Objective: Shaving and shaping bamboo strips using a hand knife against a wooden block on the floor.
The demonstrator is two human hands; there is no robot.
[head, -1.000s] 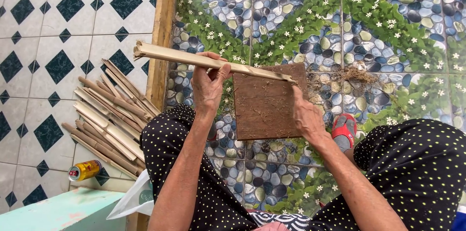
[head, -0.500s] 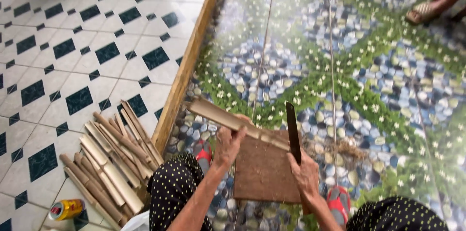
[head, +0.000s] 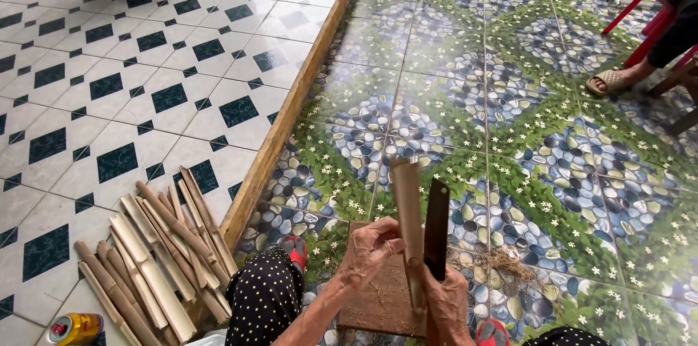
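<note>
Floor: two tilings meet at one wooden strip (head: 291,110) running diagonally; white tiles with dark diamonds (head: 109,84) lie left of it, pebble-and-flower tiles (head: 509,99) right of it.

Pile of split bamboo pieces (head: 149,259): lies on the white tiles at lower left, just beside the strip; the count is well over ten, but an exact number cannot be told because the pieces overlap.

Wooden board (head: 378,295): one, brown, flat on the pebble tiles between your knees, under both hands.

Bamboo slat (head: 408,215): one, pale, held upright over the board. Your left hand (head: 371,248) is raised from the lower left, fingers curled around the slat's lower part, grasping it.

Knife (head: 436,226): one, dark blade, standing upright just right of the slat and parallel to it. Your right hand (head: 447,302) is clenched on its handle, below the left hand.

Yellow can (head: 73,328): one, lying on its side at the lower left corner.

Another person's sandalled foot (head: 611,82): one, upper right, well apart from you.
</note>
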